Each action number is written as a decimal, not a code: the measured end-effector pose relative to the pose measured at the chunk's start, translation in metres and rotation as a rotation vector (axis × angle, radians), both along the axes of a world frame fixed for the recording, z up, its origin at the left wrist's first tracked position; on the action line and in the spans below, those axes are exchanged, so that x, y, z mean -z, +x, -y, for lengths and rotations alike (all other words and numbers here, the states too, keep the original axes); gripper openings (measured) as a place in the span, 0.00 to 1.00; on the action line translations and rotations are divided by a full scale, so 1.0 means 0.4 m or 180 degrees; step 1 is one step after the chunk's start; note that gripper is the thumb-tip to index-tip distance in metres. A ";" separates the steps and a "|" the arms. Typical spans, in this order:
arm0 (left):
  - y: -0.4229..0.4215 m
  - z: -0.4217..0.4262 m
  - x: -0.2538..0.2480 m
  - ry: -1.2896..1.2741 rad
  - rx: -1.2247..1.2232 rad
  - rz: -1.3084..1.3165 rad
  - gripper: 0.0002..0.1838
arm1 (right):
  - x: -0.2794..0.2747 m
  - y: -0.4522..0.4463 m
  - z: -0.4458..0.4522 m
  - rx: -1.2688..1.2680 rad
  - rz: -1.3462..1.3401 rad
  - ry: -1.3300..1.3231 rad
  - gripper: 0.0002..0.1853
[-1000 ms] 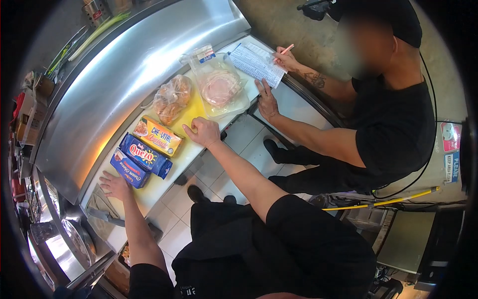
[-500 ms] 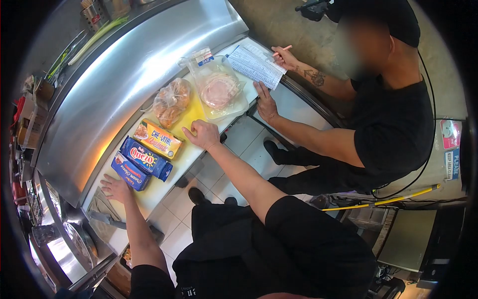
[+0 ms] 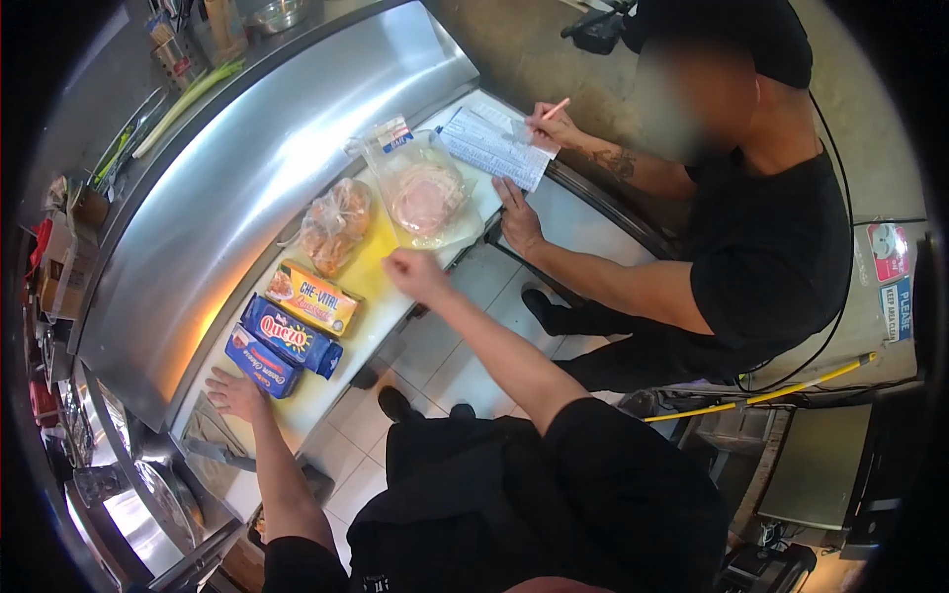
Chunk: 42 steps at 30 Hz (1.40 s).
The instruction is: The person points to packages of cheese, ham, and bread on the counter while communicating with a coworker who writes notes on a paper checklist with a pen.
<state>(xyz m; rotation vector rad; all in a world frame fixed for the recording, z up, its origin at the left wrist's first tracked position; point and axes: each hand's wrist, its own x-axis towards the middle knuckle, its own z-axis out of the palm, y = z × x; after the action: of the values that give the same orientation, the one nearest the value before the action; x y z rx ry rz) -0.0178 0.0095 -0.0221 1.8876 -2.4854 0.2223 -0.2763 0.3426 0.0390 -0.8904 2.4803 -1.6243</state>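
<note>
Found left hand (image 3: 235,395) spread and released just beside the blue cream cheese box (image 3: 262,362), right hand (image 3: 417,275) clenched near the yellow Che-Vital box (image 3: 313,296), contents undeterminable. Noted both boxes on the white work surface (image 3: 373,321), flanking the Quezo pack (image 3: 292,336). Judged boxes light, firm, smooth, best gripped by long sides; pack probably slicker.
</note>
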 end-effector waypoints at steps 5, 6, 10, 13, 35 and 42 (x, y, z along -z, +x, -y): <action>0.011 0.008 0.016 -0.0039 0.0057 0.0202 0.41 | -0.079 -0.367 -0.278 0.2185 -0.0172 0.0216 0.20; 0.012 0.006 0.014 -0.0012 0.0050 0.0207 0.40 | -0.104 -0.394 -0.312 0.2378 0.0072 0.0892 0.25; -0.003 -0.013 -0.021 0.0107 0.0045 0.0378 0.40 | -0.068 -0.510 -0.371 0.2428 0.0538 0.2428 0.40; 0.001 -0.006 -0.007 0.0065 0.0081 0.0297 0.40 | -0.037 -0.555 -0.368 0.2354 0.0502 0.2565 0.39; 0.002 -0.002 -0.009 0.0151 0.0039 0.0168 0.43 | -0.046 0.092 0.089 -0.0840 -0.1850 -0.0036 0.11; -0.002 -0.008 -0.011 0.0125 -0.0009 0.0080 0.43 | 0.048 0.052 0.098 -0.0102 -0.0504 0.0327 0.20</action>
<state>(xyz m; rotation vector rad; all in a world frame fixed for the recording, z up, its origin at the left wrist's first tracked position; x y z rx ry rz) -0.0187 0.0125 -0.0178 1.9150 -2.5216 0.2002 -0.2554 0.3035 0.0196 -1.0782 2.6095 -1.4547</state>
